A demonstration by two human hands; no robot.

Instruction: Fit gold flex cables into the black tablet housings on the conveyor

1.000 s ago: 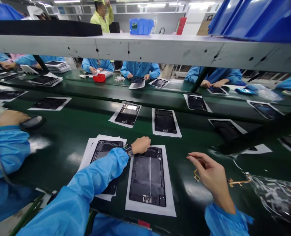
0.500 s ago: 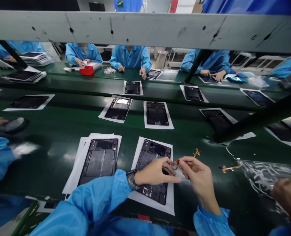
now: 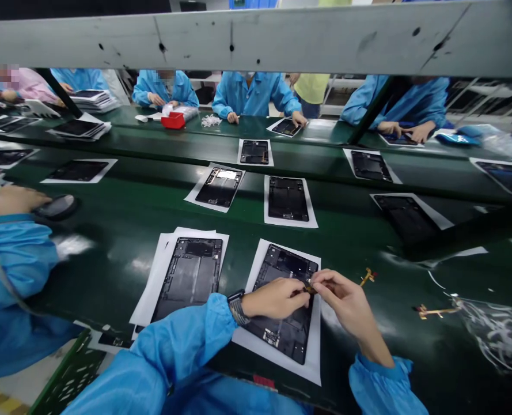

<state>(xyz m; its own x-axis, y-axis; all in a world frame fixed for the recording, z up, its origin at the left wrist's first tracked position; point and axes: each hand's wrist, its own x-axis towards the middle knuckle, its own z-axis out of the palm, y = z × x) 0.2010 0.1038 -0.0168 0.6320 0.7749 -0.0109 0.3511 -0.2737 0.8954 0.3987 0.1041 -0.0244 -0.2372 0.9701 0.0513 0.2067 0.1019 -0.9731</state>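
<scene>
My left hand (image 3: 275,298), with a watch (image 3: 237,306) on its wrist, reaches over an open tablet housing (image 3: 288,340) on white paper. Its fingers are closed around one end of a small orange-brown flex cable (image 3: 309,289). The thumb and fingers of my right hand (image 3: 344,302) pinch the cable's other end, by the housing's right edge. Much of the cable is hidden by the fingers. To the left, a second tablet housing (image 3: 189,276) rests on white sheets.
Loose flex cables (image 3: 368,277) lie right of my right hand, beside a clear bag of white strips (image 3: 497,334). Further housings (image 3: 288,199) are spread over the green bench (image 3: 130,219). A co-worker's arm (image 3: 18,253) is at left. A metal beam (image 3: 281,40) crosses above.
My left fingers have closed in on the flex cable, where they were spread before. The view has shifted left. The hand by the bag at right is out of view.
</scene>
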